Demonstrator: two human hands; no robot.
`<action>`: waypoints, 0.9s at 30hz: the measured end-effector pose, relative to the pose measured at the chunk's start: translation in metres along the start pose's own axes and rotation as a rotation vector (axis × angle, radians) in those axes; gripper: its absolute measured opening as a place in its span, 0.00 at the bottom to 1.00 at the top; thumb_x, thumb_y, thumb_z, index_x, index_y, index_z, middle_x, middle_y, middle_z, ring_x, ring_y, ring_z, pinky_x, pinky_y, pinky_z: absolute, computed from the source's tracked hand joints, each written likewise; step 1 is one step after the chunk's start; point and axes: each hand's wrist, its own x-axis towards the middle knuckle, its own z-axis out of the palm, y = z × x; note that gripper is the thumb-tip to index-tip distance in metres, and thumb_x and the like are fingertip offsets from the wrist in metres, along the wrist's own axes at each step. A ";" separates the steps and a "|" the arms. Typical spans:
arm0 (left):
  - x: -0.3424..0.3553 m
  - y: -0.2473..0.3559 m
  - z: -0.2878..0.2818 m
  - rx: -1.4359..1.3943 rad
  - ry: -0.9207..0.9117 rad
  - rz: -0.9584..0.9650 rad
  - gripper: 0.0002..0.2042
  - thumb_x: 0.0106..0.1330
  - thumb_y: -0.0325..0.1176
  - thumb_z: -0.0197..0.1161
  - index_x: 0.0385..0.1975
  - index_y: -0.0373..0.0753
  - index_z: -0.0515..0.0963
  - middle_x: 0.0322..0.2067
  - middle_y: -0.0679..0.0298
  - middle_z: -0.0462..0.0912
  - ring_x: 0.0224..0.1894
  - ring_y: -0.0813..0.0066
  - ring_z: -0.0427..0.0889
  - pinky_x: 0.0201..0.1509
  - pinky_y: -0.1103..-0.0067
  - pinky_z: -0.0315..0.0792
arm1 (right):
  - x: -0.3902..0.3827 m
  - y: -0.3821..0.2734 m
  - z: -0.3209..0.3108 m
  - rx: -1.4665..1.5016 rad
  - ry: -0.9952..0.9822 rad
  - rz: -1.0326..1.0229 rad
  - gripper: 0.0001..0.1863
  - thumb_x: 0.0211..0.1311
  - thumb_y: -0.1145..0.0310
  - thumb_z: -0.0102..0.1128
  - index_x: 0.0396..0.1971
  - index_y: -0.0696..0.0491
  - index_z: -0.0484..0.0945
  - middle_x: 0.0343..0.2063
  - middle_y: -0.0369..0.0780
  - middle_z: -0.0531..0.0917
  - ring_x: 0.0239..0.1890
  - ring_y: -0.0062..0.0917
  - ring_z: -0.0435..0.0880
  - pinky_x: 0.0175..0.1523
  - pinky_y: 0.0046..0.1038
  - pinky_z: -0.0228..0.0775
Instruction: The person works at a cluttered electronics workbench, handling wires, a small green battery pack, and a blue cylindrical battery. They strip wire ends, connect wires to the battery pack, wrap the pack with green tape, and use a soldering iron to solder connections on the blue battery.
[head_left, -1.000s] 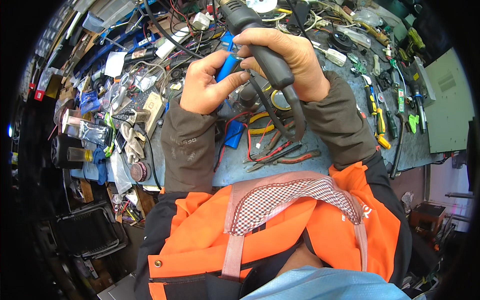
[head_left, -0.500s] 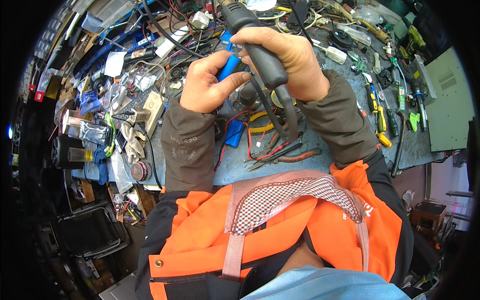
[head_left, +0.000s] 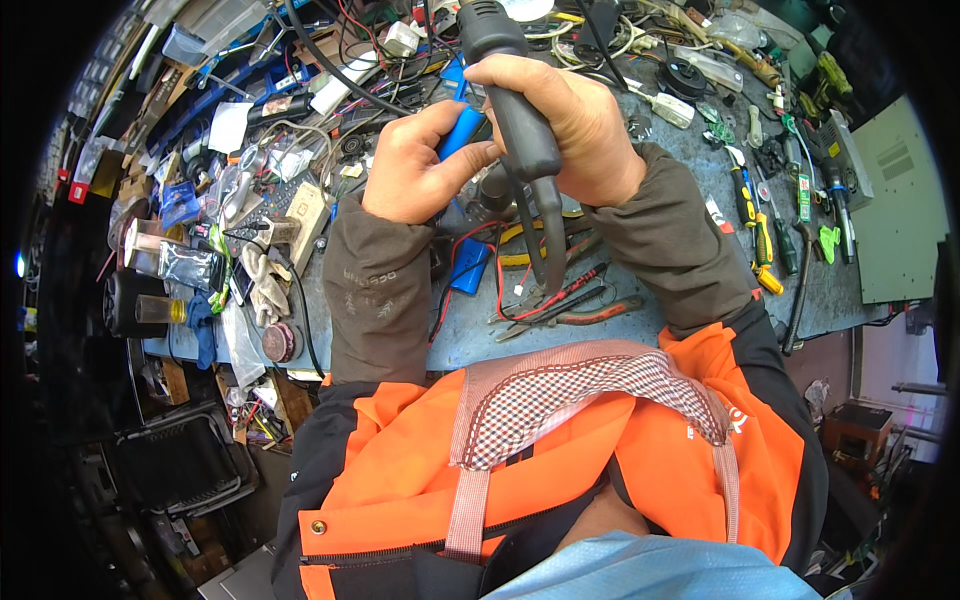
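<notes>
My right hand grips the black handle of a heat gun, whose vented head points away from me and whose thick cord droops from the near end. To its left, my left hand pinches a blue, smooth-wrapped piece between thumb and fingers, close beside the heat gun. Part of that piece is hidden by the fingers, so its full shape does not show. Below the hands, a blue wrapped pack lies on the bench by red and black wires. Pliers with red handles rest nearby.
Tangled cables and loose parts crowd the far and left sides of the workbench. Screwdrivers lie at the right, near a pale green metal box. A work glove and a round tin sit near the left front edge.
The heat gun has swung more upright and a little to the right at its head, its cord shifting left. My left hand stays nearly in place with the blue piece.
</notes>
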 end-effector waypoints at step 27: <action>0.005 -0.055 -0.017 -0.196 0.358 -0.301 0.09 0.61 0.28 0.75 0.36 0.39 0.79 0.29 0.69 0.83 0.30 0.83 0.78 0.35 0.78 0.74 | -0.007 0.001 -0.002 0.178 0.212 0.054 0.27 0.63 0.65 0.82 0.58 0.63 0.84 0.46 0.46 0.91 0.42 0.24 0.89 0.48 0.26 0.80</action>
